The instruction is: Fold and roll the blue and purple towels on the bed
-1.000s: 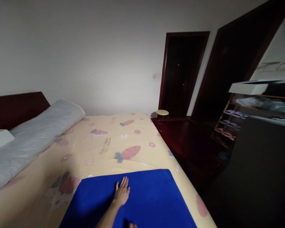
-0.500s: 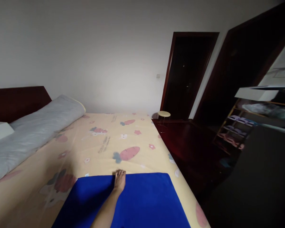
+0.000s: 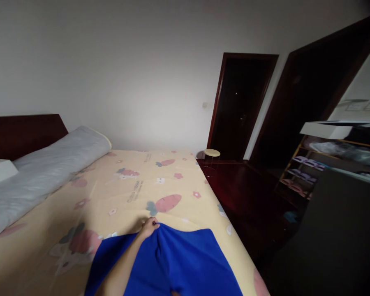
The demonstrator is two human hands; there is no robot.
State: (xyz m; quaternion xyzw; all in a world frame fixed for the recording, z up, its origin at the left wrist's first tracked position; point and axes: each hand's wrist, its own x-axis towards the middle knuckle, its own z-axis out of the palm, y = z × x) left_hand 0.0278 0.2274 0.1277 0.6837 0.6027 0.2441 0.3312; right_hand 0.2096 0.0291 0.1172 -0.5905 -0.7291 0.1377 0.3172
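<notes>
A plain blue cloth [image 3: 191,255] lies on the bed in the lower middle of the head view. My left hand [image 3: 150,227] reaches in from the lower left and pinches the cloth's far edge near its middle. That edge is lifted a little, and folds run from the pinch toward me. At the bottom border a small skin-coloured bit shows against the cloth, likely a fingertip of my right hand [image 3: 174,293]; its other fingers are out of sight. A small white tag [image 3: 114,234] sits by the cloth's far left edge.
The bed has a cream sheet [image 3: 142,168] printed with carrots and flowers. A grey rolled bedding piece [image 3: 64,152] lies by the dark headboard [image 3: 24,129]. At right stand a round stool [image 3: 211,153], a shoe rack [image 3: 305,172] and a dark panel [image 3: 327,230].
My left hand went from lying on the cloth's far edge to pinching and raising it slightly. The flat cloth has become creased, and its sides have drawn inward. The camera tilted up slightly.
</notes>
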